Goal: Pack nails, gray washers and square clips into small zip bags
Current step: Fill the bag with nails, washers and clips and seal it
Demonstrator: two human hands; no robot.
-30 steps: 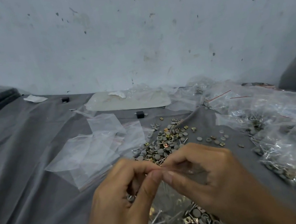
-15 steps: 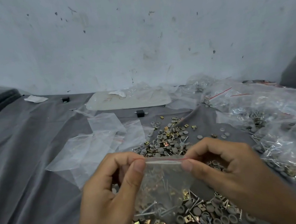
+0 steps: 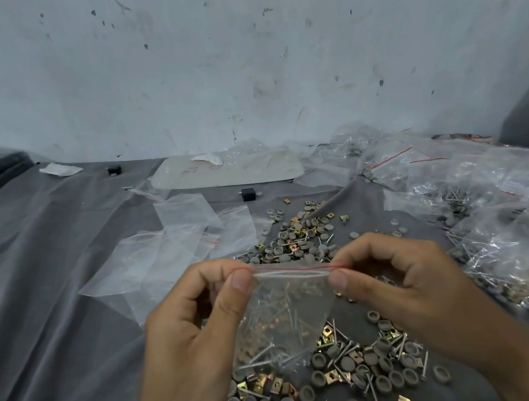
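Observation:
A small clear zip bag with a red line along its top hangs between my hands, with nails and gold clips inside. My left hand pinches its top left corner, and my right hand pinches the top right corner. Under the bag lies a near pile of gray washers, nails and gold square clips on the gray cloth. A second pile of the same parts lies farther back.
Empty clear zip bags lie to the left of the far pile. Filled bags are heaped along the right side. A flat pale sheet lies by the wall, a small black block in front of it.
My hands have moved apart along the top of the bag, from touching at its middle to its two corners. The bag now hangs stretched flat between them.

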